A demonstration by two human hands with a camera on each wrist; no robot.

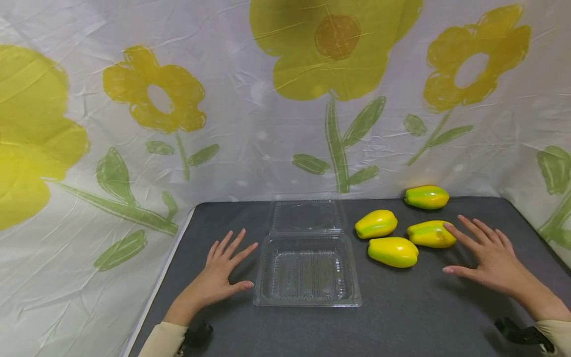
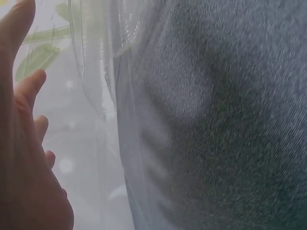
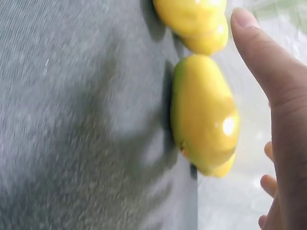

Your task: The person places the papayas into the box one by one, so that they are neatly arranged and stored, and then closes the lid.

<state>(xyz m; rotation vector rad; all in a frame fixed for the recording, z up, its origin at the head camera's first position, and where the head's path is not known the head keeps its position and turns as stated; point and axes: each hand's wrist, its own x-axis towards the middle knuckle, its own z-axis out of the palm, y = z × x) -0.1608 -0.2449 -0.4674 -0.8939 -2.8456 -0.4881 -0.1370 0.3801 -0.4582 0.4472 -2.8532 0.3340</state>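
Note:
A clear plastic clamshell box (image 1: pixel 308 301) lies unfolded on the dark table, its lid (image 1: pixel 307 216) laid back toward the curtain. To its left, my left hand (image 1: pixel 218 277) hovers with fingers spread and nothing in it. Several yellow-green papayas sit right of the box: one (image 1: pixel 392 252) at the front, one (image 1: pixel 376 224) behind it, another (image 1: pixel 428 234) nearest my right hand, and one (image 1: pixel 427 197) by the back edge. With fingers spread, my right hand (image 1: pixel 499 263) hovers empty beside them. In the right wrist view, a papaya (image 3: pixel 204 110) stands just past the thumb.
The dark grey table (image 1: pixel 401 322) ends at a curtain (image 1: pixel 241 148) printed with yellow flowers, which rises behind it and along the left side. Dark wrist straps (image 1: pixel 522 332) show at both cuffs.

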